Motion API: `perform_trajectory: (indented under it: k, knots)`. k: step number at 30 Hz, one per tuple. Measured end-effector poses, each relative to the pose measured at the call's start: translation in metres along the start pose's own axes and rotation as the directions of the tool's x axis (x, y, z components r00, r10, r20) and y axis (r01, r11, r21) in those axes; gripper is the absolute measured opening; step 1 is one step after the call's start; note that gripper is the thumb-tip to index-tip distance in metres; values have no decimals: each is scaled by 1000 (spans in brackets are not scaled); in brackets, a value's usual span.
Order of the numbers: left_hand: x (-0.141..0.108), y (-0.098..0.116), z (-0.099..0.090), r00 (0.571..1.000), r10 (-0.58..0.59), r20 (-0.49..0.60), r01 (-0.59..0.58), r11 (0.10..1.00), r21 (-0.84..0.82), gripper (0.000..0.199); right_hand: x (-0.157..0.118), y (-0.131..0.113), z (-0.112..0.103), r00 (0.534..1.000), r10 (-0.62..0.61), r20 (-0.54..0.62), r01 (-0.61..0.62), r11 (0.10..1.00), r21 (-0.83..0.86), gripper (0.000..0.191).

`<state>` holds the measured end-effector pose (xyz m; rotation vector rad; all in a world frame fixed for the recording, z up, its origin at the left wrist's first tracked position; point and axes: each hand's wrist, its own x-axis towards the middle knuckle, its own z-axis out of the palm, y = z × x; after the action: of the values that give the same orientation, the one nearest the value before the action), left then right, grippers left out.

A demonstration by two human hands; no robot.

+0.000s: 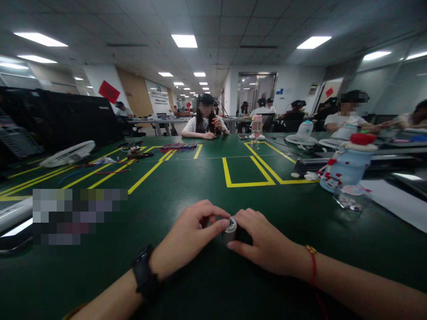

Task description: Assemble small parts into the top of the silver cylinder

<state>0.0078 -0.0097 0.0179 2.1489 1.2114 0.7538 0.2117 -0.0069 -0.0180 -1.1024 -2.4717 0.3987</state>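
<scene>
Ahead of both hands, the table runs well out to its far edge, where a person sits; sideways room narrows at the bottle and paper, forward and right of the right hand. The top is dark green, marked with yellow tape beyond the hands; wires lie farther off, ahead of the left hand. Behind them stretches an office under ceiling lights. The cylinder sits directly between the hands: left thumb and forefinger pinch its top, while the right hand grasps its side, thumb nearest the wearer.
</scene>
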Motion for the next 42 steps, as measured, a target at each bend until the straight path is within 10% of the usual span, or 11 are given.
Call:
perform_trajectory:
  k: [10, 26, 42]
  knots:
    - [1, -13, -11, 997, 28, -74, -25, 999, 33, 19, -1, -1, -2, 1000, 6, 10, -7, 1000, 8, 23]
    - [0, -46, -3, 972, 99, 215, -136, 976, 168, 18, -1, -1, -2, 1000, 6, 19, -6, 1000, 8, 24]
    - [-2, -43, -9, 980, -65, 190, 53, 996, 67, 16, -1, -2, -4, 1000, 10, 19, -11, 1000, 25, 23]
